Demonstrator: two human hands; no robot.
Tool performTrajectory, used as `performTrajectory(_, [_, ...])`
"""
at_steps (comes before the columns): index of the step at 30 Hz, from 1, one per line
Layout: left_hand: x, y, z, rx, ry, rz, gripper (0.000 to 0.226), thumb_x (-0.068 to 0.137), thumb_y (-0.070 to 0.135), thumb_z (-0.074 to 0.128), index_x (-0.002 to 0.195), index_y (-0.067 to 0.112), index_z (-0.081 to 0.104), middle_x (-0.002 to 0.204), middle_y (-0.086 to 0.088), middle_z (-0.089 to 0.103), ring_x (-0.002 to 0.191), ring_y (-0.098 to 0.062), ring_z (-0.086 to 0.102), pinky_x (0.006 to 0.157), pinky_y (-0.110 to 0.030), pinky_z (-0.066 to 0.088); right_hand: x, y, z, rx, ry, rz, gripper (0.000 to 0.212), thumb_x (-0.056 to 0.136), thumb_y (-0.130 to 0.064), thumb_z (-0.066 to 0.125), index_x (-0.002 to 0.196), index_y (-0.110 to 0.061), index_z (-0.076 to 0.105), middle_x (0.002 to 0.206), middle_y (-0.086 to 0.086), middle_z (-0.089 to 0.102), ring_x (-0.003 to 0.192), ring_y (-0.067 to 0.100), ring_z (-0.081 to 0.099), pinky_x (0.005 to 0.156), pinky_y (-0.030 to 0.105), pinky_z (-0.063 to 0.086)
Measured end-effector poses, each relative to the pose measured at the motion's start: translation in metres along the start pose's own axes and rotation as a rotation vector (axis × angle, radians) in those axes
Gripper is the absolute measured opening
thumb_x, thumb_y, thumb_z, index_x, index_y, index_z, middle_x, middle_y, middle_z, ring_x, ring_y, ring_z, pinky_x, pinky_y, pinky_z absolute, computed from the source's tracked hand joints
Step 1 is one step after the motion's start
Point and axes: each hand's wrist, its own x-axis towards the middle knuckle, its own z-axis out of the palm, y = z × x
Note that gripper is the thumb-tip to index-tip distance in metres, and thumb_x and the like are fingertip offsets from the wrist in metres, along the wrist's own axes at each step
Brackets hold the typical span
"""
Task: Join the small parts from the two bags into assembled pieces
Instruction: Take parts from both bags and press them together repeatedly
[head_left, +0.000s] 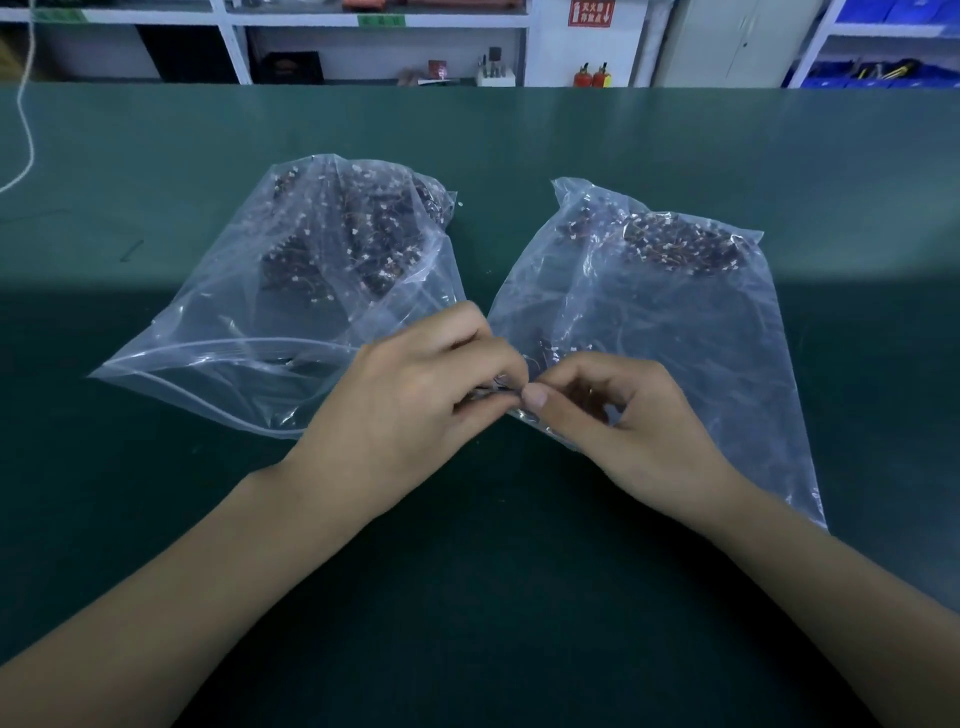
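Taking the left zip bag (270, 312) as the marker, it lies on the green surface (156, 519) with its zip mouth open toward the person, a dark heap of small wired parts with white connectors (358, 234) piled at its far end. Just beside its near right corner the left hand (415, 395) is curled, fingertips pinching a small part with fine wire that is mostly hidden by the fingers. Touching it fingertip to fingertip, a little further right of that bag, the right hand (618, 410) pinches something tiny between thumb and forefinger; what exactly it holds is too small to make out. Right again of the left bag, and just apart from it, the right zip bag (675, 322) lies with its own heap of parts (680, 244) at the far end and a few loose ones near the hands.

To my eye this is the joining step itself: one piece from each side being brought together at the fingertips. I see no finished pieces set out on the surface. The next move looks to call for fine alignment and a firm press to seat the connector, without bending the thin wires.
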Motion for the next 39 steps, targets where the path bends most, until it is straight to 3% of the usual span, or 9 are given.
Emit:
performTrajectory(3, [0.006,-0.002,0.0,-0.069,-0.006,-0.083,0.027,0.088,0.044,0.085,0.105,0.028,0.072,0.101,0.015,0.06,0.084,-0.002,0.063,0.065,-0.03,0.055,0.002,-0.002,-0.001,0.137,0.044,0.033,0.016,0.095,-0.032,0.072,0.089,-0.018,0.077,0.073,-0.008,0.068,0.065,0.014,0.053,0.064,0.023,0.044])
performTrajectory(5, [0.003,0.003,0.006,-0.18,0.054,-0.222,0.037,0.086,0.056,0.082,0.104,0.033,0.06,0.099,0.015,0.063,0.085,-0.008,0.067,0.064,-0.029,0.055,0.003,-0.003,-0.003,0.179,0.077,0.046,0.017,0.094,-0.033,0.072,0.089,-0.017,0.078,0.078,0.005,0.071,0.068,0.03,0.054,0.067,0.038,0.047])
performTrajectory(8, [-0.004,0.01,0.018,-0.416,0.15,-0.422,0.032,0.093,0.053,0.075,0.102,0.034,0.051,0.091,0.009,0.068,0.078,-0.018,0.068,0.058,-0.025,0.051,0.004,-0.005,-0.005,0.189,0.108,0.064,0.014,0.093,-0.031,0.073,0.087,-0.019,0.077,0.084,0.014,0.071,0.07,0.027,0.058,0.071,0.049,0.05])
performTrajectory(13, [-0.02,0.01,0.023,-0.443,0.03,-0.47,0.018,0.108,0.04,0.057,0.096,0.028,0.064,0.072,-0.001,0.064,0.06,-0.024,0.059,0.058,-0.035,0.049,0.001,-0.001,-0.002,0.086,0.064,0.042,0.012,0.097,-0.019,0.075,0.085,-0.022,0.075,0.073,-0.007,0.067,0.065,0.008,0.054,0.061,0.022,0.043])
performTrajectory(17, [-0.022,0.014,0.022,-0.498,-0.003,-0.471,0.023,0.11,0.029,0.056,0.09,0.023,0.066,0.07,0.001,0.066,0.054,-0.021,0.057,0.053,-0.033,0.048,0.0,-0.002,0.001,0.038,0.042,0.023,0.01,0.097,-0.018,0.075,0.087,-0.019,0.075,0.074,-0.002,0.068,0.065,0.012,0.055,0.06,0.036,0.043])
performTrajectory(22, [-0.023,0.015,0.022,-0.566,-0.03,-0.496,0.016,0.108,0.027,0.058,0.095,0.024,0.067,0.074,0.002,0.066,0.057,-0.021,0.057,0.056,-0.036,0.049,0.001,-0.002,-0.001,0.085,0.084,0.077,0.008,0.096,-0.024,0.075,0.089,-0.021,0.078,0.073,-0.007,0.068,0.066,0.009,0.054,0.062,0.021,0.044])
performTrajectory(29, [-0.022,0.013,0.025,-0.619,0.005,-0.525,0.017,0.105,0.03,0.059,0.091,0.025,0.066,0.072,0.004,0.067,0.056,-0.024,0.056,0.053,-0.037,0.047,0.0,-0.005,0.0,0.115,0.072,0.087,0.011,0.092,-0.036,0.072,0.089,-0.029,0.079,0.075,-0.008,0.07,0.068,0.013,0.055,0.064,0.023,0.045])
performTrajectory(35, [-0.021,0.014,0.026,-0.661,0.021,-0.518,0.017,0.1,0.028,0.06,0.084,0.023,0.064,0.067,-0.002,0.063,0.052,-0.012,0.05,0.054,-0.02,0.042,0.0,-0.007,0.003,0.112,0.082,0.085,0.016,0.097,-0.019,0.075,0.085,-0.027,0.078,0.074,-0.004,0.07,0.065,0.02,0.054,0.061,0.029,0.044])
performTrajectory(39, [-0.021,0.016,0.026,-0.639,0.018,-0.512,0.016,0.097,0.026,0.06,0.083,0.02,0.064,0.065,-0.005,0.06,0.053,-0.02,0.049,0.054,-0.018,0.04,-0.001,-0.008,0.005,0.105,0.092,0.109,0.018,0.097,-0.013,0.074,0.083,-0.024,0.077,0.072,-0.005,0.068,0.065,0.012,0.052,0.061,0.024,0.043])
